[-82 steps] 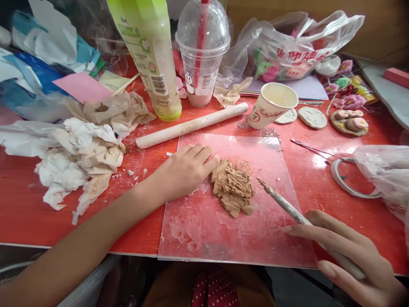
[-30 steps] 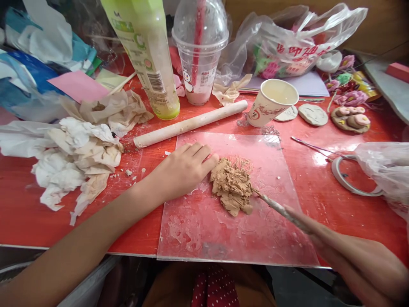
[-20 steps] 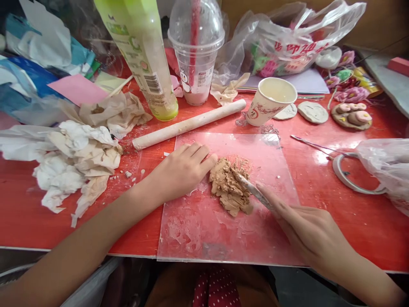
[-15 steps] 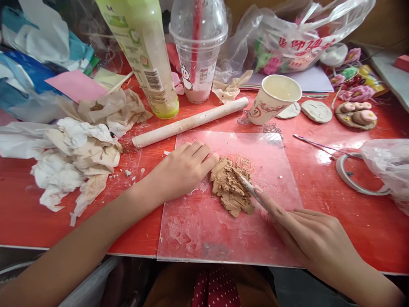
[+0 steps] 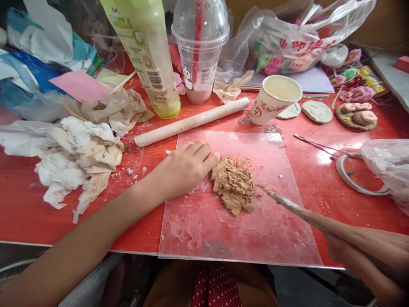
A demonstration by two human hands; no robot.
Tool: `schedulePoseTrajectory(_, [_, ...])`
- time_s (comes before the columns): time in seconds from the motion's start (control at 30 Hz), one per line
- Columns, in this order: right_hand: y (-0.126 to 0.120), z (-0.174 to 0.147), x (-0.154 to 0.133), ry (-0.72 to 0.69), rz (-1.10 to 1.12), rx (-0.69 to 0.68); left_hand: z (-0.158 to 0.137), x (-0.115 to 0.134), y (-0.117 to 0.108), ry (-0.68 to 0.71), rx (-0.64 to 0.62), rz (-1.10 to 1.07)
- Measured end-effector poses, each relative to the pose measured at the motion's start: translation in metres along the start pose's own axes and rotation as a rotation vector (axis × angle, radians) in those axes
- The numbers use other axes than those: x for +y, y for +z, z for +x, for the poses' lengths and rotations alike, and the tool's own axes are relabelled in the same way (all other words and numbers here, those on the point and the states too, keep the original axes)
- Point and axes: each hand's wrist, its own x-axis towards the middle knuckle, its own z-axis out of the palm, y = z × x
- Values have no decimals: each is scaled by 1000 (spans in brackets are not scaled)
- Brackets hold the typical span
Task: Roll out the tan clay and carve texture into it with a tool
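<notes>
A rough mound of soft brown clay (image 5: 234, 185) lies spread on a clear plastic board (image 5: 191, 238). My left hand (image 5: 191, 166) rests on the board's upper left part, fingers loosely stretched beside the clay, holding nothing. Off to the right, my right hand (image 5: 361, 243) grips a thin clay modelling tool (image 5: 294, 207), slightly blurred. The tool's clay-smeared tip points left, just apart from the mound's right side.
Behind the board lie a rolling pin (image 5: 191, 121) and a paper cup (image 5: 275, 102) of liquid. Crumpled tissues (image 5: 79, 153) are on the left, a tall bottle (image 5: 150, 64) and a domed plastic cup (image 5: 200, 59) at the back, a tape roll (image 5: 347, 177) and clay pieces (image 5: 356, 116) on the right.
My right hand has drawn the modelling tool off the clay, moving right and toward me. My left hand stays nearly in place.
</notes>
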Motion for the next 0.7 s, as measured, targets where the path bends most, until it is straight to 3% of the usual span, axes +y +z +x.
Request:
schedulePoseTrajectory(0.07, [-1, 2, 2, 45, -21, 25, 0, 0, 0, 0, 5, 3])
schedulePoseTrajectory(0.23, [24, 25, -4, -132, 128, -23, 0, 0, 0, 0, -2, -3])
schedulePoseTrajectory(0.33, [32, 27, -6, -146, 181, -82, 0, 0, -1, 1, 0, -12])
schedulePoseTrajectory(0.53, [13, 7, -7, -144, 189, -143, 0, 0, -1, 0, -12, -9])
schedulePoseTrajectory(0.6, [4, 2, -7, -91, 193, -148, 0, 0, 0, 3, -9, -6])
schedulePoseTrajectory(0.7, [-7, -1, -4, 155, 211, -81, 0, 0, -1, 0, -13, -9])
